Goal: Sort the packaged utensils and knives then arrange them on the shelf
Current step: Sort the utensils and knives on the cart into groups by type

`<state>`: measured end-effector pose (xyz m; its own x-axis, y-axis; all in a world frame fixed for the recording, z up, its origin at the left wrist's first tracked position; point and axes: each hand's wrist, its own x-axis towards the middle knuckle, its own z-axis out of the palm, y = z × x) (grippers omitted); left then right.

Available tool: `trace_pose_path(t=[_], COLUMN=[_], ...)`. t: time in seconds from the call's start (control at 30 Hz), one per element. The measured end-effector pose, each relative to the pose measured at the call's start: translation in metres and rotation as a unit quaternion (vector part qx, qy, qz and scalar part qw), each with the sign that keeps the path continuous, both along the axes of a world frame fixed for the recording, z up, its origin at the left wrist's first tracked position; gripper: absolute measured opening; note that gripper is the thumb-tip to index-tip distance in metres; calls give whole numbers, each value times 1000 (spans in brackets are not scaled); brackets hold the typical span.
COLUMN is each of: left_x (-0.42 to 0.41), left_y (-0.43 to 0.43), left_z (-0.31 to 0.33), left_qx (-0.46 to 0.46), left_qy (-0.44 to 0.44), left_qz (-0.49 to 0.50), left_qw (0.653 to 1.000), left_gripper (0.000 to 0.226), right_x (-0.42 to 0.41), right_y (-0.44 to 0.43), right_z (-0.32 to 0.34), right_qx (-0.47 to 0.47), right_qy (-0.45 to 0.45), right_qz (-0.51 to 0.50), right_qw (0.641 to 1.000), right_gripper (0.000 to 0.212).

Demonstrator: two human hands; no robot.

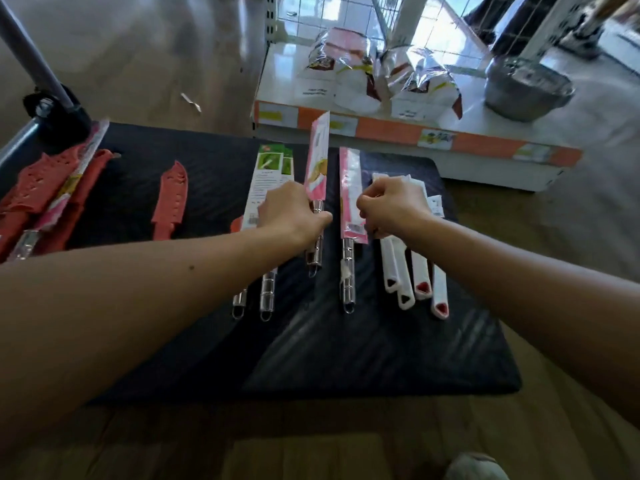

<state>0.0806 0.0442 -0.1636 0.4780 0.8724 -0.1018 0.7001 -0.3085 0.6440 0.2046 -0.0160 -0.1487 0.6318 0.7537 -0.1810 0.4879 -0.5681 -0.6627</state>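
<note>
— State of left grip (294, 213)?
— Wrapped round the steel handle of a pink-sleeved knife (317, 161), tilted up off the black surface (346, 358) at the blade end
— And right grip (391, 206)?
— Curled above a second pink-sleeved knife (349, 188) lying flat; holding or not, cannot tell; white-handled knives (408, 282) just beside

Print is seen on the green-and-white package (266, 181) and the shelf-edge labels (434, 137), but none can be read.

The person is working with bare arms, both forearms showing uncovered right to the edge of view. The left hand (294, 213) and right hand (394, 206) are bare too. A small dark mole (191, 268) is showing on the left forearm.
</note>
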Motion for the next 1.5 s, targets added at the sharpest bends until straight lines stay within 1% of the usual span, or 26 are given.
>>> trace_pose_path(t=[0.13,0.33,0.53,0.7,0.77,0.9,1.0,1.13,1.23,1.3,1.37,1.5], left_x=[17,16,17,-2,-15,-46,-75,-117,-150,-174,-199,-243], left_y=[-7,-14,-5,4,10,28,43,60,68,71,76,88], left_z=[-6,-16,-13,-10,-8,-1,6,15,19,17,14,16], left_qx=[-3,8,13,27,25,46,68,78,89,88,96,106], left_qy=[21,40,13,35,35,53,77,83,90,90,81,38], left_qz=[-1,-50,-24,-14,-14,-9,-7,36,41,45,73,157], left_qw=[1000,998,1000,999,999,997,995,993,991,991,989,981], left_gripper=[31,34,32,22,19,21,20,19,24,22,22,24], right_x=[13,22,14,-6,-16,-46,-71,-114,-147,-167,-184,-216], right_y=[-5,-3,5,19,27,47,65,88,105,113,118,122], right_z=[0,-4,-6,-8,-7,1,6,11,14,13,9,-4], right_qx=[0,-19,-27,-44,-39,-43,-50,-28,-11,-1,1,-15], right_qy=[2,2,-4,-2,-11,-5,-15,-23,-16,-19,-8,38], right_qz=[14,45,88,135,149,184,214,254,262,263,258,255], right_qw=[1000,999,996,990,988,982,975,967,965,965,966,966], right_gripper=[13,13,16,21,21,15,18,25,28,27,24,25])
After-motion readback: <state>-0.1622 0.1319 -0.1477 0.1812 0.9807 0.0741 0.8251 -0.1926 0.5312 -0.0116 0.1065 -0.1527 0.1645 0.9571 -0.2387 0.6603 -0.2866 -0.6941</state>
